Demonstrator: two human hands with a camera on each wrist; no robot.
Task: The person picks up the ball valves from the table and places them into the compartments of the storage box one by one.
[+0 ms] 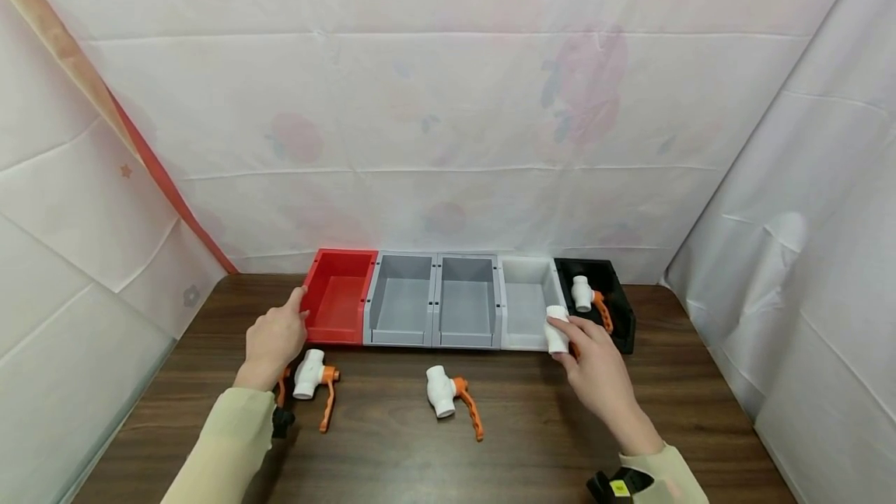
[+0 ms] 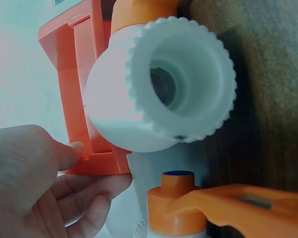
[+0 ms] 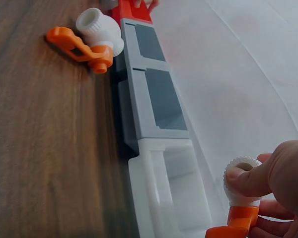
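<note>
My left hand (image 1: 274,339) pinches the near left edge of the red bin (image 1: 341,294) between thumb and fingers, as the left wrist view shows. Close beside that hand lies a white ball valve (image 1: 308,374) with an orange lever. Another orange lever (image 1: 282,387) peeks out from behind the wrist, mostly hidden. Over the front right of the white bin (image 1: 525,294), my right hand (image 1: 598,368) holds a ball valve (image 3: 243,199), the thumb on its ribbed white end and the orange part lower down. One more ball valve (image 1: 441,393) lies on the table between the hands.
Two grey bins (image 1: 400,337) stand between the red and white ones, all in one row. At the right end, a black bin (image 1: 625,325) contains a ball valve (image 1: 582,294). A pale printed cloth (image 1: 448,99) hangs behind the brown table (image 1: 392,457).
</note>
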